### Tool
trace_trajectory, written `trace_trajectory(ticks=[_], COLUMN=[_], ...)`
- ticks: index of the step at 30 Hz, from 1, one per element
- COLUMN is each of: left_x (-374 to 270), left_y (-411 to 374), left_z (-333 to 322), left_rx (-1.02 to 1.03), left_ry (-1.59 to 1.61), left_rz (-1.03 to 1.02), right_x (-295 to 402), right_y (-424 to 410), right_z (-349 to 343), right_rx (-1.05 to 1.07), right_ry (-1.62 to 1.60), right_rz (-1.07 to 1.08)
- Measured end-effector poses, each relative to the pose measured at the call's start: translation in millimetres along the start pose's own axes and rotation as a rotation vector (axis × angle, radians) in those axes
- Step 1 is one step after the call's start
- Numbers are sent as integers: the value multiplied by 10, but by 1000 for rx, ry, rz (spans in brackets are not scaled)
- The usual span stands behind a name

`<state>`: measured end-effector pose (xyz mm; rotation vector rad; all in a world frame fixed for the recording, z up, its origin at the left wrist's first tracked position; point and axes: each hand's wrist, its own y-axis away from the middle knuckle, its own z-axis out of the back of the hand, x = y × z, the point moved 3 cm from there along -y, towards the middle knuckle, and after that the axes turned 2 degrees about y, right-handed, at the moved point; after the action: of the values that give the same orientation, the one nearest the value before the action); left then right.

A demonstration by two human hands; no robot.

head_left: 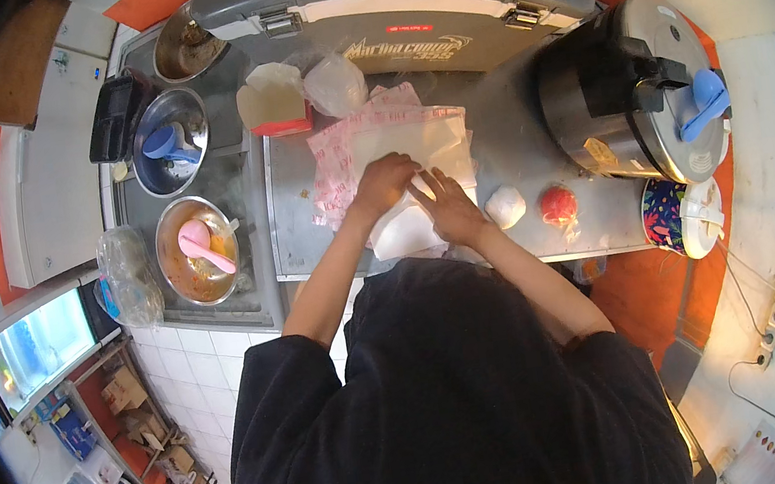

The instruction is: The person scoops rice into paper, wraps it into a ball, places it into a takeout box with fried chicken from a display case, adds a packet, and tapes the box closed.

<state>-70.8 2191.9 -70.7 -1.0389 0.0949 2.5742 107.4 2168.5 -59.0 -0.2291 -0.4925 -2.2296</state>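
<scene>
A sheet of white wrapping paper (409, 228) lies partly folded on the counter in front of me. My left hand (387, 182) has its fingers curled at the upper fold of this sheet. Against the right side of the same fold press the extended fingers of my right hand (455, 210). The fingertips of both hands nearly meet; what the paper may cover is hidden. Beneath and behind spreads a stack of printed pink-and-white papers (335, 168). Right of my right hand sit a round white bundle (505, 207) and a red bundle in clear plastic (558, 206).
Behind the papers stand an open red-and-white carton (276, 114), a plastic bag (335, 85) and a large grey cooler box (306, 49). Steel bowls (202, 294) with scoops are at left. A big lidded pot (587, 94) bearing a blue scoop (704, 103) stands right.
</scene>
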Motion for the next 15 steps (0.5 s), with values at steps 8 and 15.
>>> trace_trajectory(ticks=[8, 15], left_x=[-250, -293], left_y=[508, 652], left_z=[-285, -257], left_rx=[-175, -140], left_ry=[-109, -110], left_rz=[-55, 70], right_x=[233, -228], right_y=[113, 173], right_z=[361, -37], right_rx=[-185, -116], right_ry=[-132, -311], right_rz=[107, -204])
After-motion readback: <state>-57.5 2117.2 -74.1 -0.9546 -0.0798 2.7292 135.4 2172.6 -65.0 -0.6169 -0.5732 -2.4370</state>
